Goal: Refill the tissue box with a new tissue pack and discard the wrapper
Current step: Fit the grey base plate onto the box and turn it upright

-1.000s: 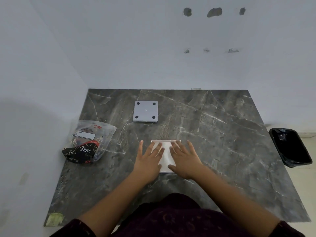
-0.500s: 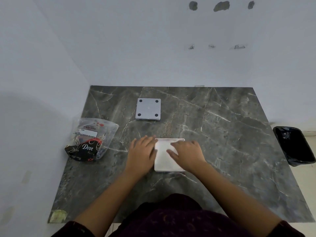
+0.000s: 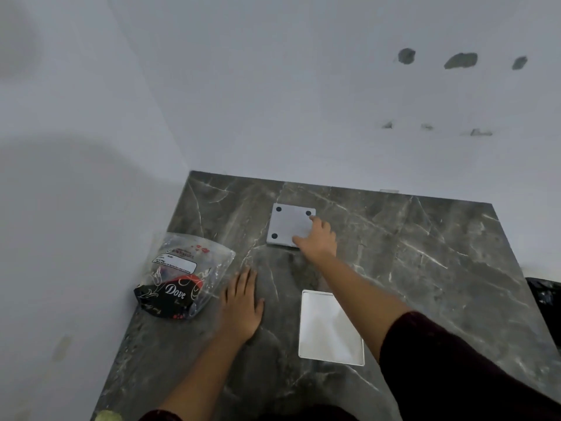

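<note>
Dark marble table (image 3: 425, 268) in a white-walled corner.
White tray (image 3: 331, 328) (long axis toward wall) near edge; right hand (image 3: 318, 238) beyond it, fingers spread on grey box (image 3: 288, 224); left hand (image 3: 243, 302) flat, fingers together, beside tissue pack (image 3: 182, 278).

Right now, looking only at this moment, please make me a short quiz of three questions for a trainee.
1. True or false: the right hand touches the grey square piece with dark dots.
2. Where does the left hand rest? A) on the Dove pack B) flat on the marble table C) on the white tray
3. Fill in: the white tray lies ____ to the person than the grey piece.

Key: 1 true; 2 B; 3 nearer
</note>
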